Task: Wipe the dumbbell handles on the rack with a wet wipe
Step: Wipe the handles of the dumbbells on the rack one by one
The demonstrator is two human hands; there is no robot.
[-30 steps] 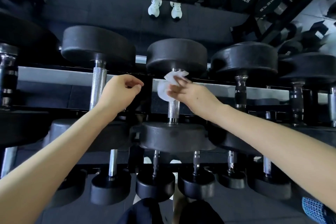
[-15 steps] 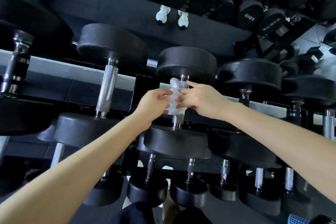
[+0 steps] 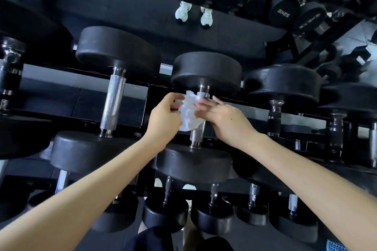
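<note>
Both my hands pinch crumpled white wet wipe [image 3: 188, 114]: left hand [image 3: 163, 120], right hand [image 3: 226, 120]. Wrap it round shiny bumpy metal handle [image 3: 199, 128], then rub up, down.

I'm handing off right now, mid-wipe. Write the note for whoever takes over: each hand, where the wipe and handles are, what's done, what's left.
Left hand: pinching the left edge of the wet wipe.
Right hand: fingers on the wipe's right side, against the middle dumbbell handle.
Wipe: crumpled, held between both hands in front of the upper part of that handle; its lower part is bare.
Done: cannot tell from this view which handles are already wiped.
Left: wrap and wipe this handle, then the rest, such as the knurled handle to the left and the dark handle to the right.
</note>
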